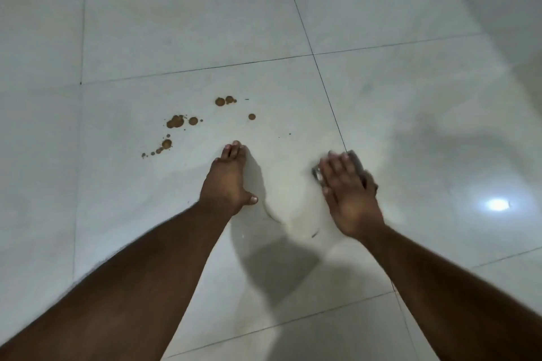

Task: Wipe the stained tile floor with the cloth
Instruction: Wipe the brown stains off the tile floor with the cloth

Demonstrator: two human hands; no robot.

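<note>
Brown stain drops [176,121] are scattered over a white floor tile [123,179], with more spots [224,101] further back. My left hand [227,180] rests on the tile just right of the stains, fingers together and fingertips down, holding nothing. My right hand [347,189] lies flat and blurred on a small grey cloth [356,162], pressing it onto the floor near a grout line. Only the cloth's edges show around my fingers. A faint wet smear [289,205] lies between my hands.
Large glossy white tiles with dark grout lines [315,53] spread in all directions. A bright light reflection [497,204] shines on the floor at right. Shadows of my arms fall across the tiles in front of me.
</note>
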